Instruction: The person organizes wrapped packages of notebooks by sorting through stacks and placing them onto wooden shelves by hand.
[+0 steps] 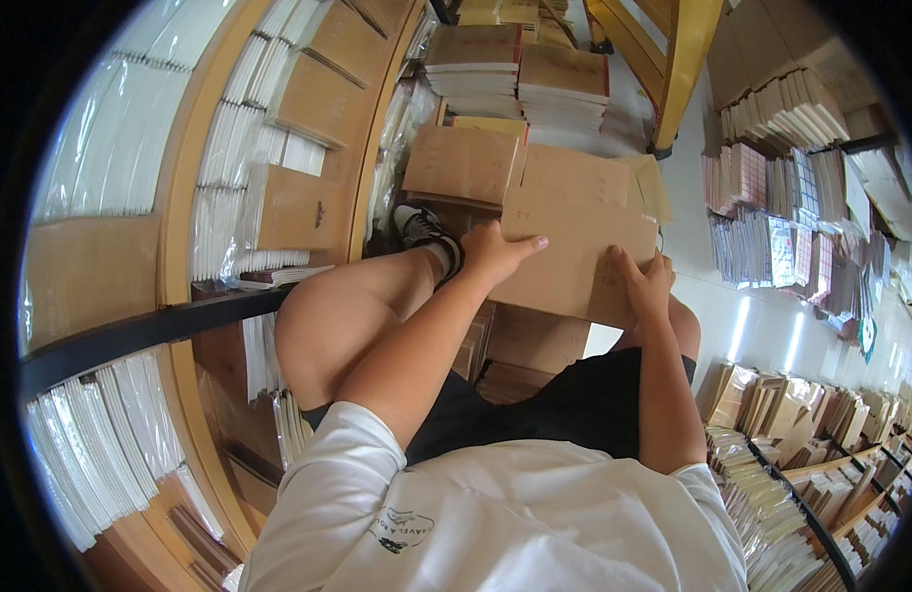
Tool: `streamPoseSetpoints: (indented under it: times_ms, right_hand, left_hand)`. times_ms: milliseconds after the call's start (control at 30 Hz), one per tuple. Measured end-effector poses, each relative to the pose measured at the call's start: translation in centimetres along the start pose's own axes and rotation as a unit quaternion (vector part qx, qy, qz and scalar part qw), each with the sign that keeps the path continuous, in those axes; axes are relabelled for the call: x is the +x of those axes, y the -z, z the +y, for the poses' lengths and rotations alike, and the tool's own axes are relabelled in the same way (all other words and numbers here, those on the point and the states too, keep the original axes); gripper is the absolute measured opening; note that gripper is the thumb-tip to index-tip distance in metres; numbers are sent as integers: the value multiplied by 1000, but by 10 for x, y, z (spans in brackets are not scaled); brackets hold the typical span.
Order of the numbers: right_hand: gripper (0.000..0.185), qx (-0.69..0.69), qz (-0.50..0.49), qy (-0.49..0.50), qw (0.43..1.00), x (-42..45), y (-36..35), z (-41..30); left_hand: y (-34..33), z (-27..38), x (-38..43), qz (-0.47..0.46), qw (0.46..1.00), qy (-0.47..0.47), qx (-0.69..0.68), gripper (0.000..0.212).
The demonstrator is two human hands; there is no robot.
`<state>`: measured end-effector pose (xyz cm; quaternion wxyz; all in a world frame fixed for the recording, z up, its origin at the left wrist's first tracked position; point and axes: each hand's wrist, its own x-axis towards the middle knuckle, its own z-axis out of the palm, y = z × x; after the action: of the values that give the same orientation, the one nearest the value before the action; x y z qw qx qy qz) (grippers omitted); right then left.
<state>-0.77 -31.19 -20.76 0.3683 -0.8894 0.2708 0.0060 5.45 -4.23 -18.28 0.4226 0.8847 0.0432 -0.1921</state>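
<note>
Both my hands hold a flat brown cardboard piece point(567, 259) over my bent knees. The thumb of my left hand point(493, 255) lies on its upper face near the left edge, with the fingers hidden beneath. At the right edge my right hand point(648, 285) grips it, thumb on top and fingers round the side. Beyond it, more brown cardboard point(574, 174) shows, with a pale yellow sheet point(648, 189) at its right. A brown cardboard-covered stack point(462, 163) stands just past my left foot. Whether the held piece is a folder or a box panel cannot be told.
Wooden shelving point(382, 140) with plastic-wrapped paper stacks rises on the left, crossed by a black rail point(234, 311). Tall brown-topped paper stacks point(563, 74) stand ahead, beside a yellow ladder leg point(678, 89). Bundles of booklets point(752, 248) lie at right on the pale floor; a filled shelf point(803, 510) is at lower right.
</note>
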Motion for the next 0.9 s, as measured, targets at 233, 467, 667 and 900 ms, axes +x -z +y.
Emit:
streamPoseSetpoints:
  times_ms: [233,467,667,900]
  right_hand:
    - [62,60,-11,19,998,12,-7,12]
    - [43,297,-70,39,951,8,-14,-1]
    - [41,436,-154,-79,883,-22,-17,-32]
    - [71,158,-117,162,967,14,-55,20]
  left_hand:
    - [-9,0,-5,64,989,35,130,84]
    - [-5,-14,3,33,997,11,-64,79]
    - [-7,-34,0,16,988,7,-152,66]
    - [13,-21,-24,116,992,37,-20,73]
